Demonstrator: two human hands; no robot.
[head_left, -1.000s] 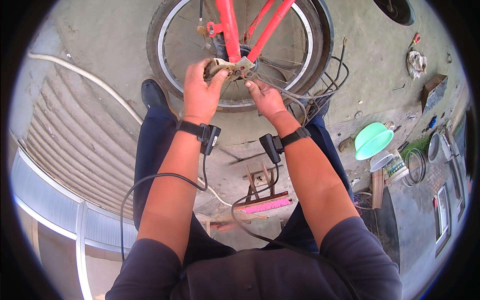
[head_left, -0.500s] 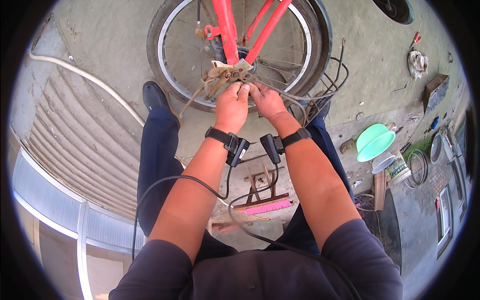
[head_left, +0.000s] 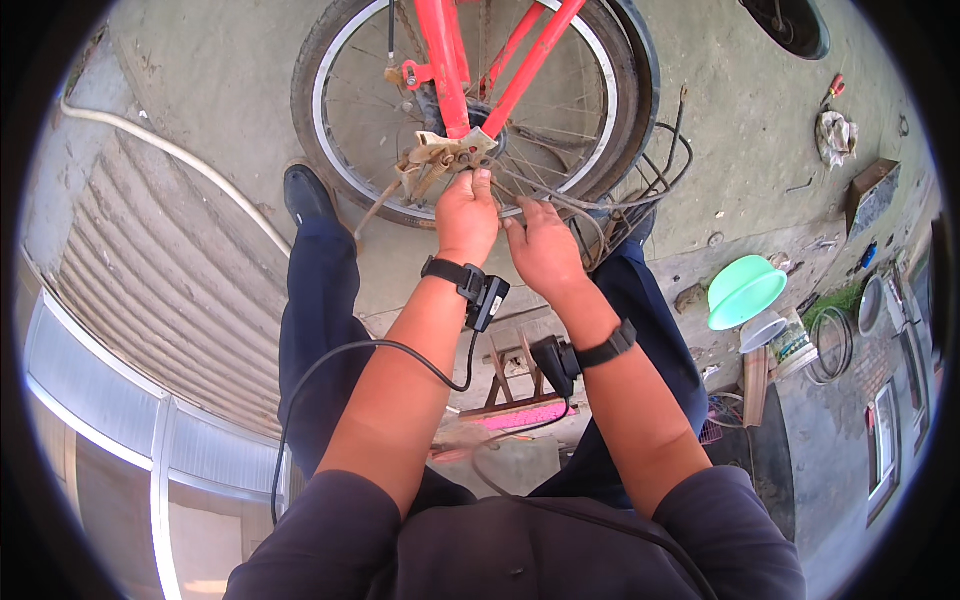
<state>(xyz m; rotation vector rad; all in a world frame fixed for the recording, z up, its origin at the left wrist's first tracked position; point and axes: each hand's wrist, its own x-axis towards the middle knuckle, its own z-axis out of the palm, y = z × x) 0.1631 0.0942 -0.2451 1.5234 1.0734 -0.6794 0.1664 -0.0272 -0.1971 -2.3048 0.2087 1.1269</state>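
Note:
A bicycle wheel (head_left: pixel 318 120) with a dark tyre and silver rim lies in front of me, crossed by the tubes of a red frame (head_left: pixel 445 70). At the frame's end is a worn metal bracket (head_left: pixel 455 145) with rusty parts beside it. My left hand (head_left: pixel 466 220) is closed right below this bracket, thumb and fingers pinched together; what they grip is hidden. Apart from it, to the right, my right hand (head_left: pixel 545 250) has its thumb separate from its slightly bent fingers. Its fingertips are next to thin metal rods (head_left: pixel 570 200), and nothing shows in it.
A bent wire rack (head_left: pixel 665 180) lies by my right foot. Behind my hands is a small wooden stool (head_left: pixel 512 375) with a pink top. A green basin (head_left: pixel 745 292), a metal box (head_left: pixel 870 195) and a screwdriver (head_left: pixel 836 88) lie right. A pale hose (head_left: pixel 180 152) runs left.
My right hand has come away from my left hand and moved right and toward me, its fingers loosening. My left hand stays at the bracket. The view has shifted slightly.

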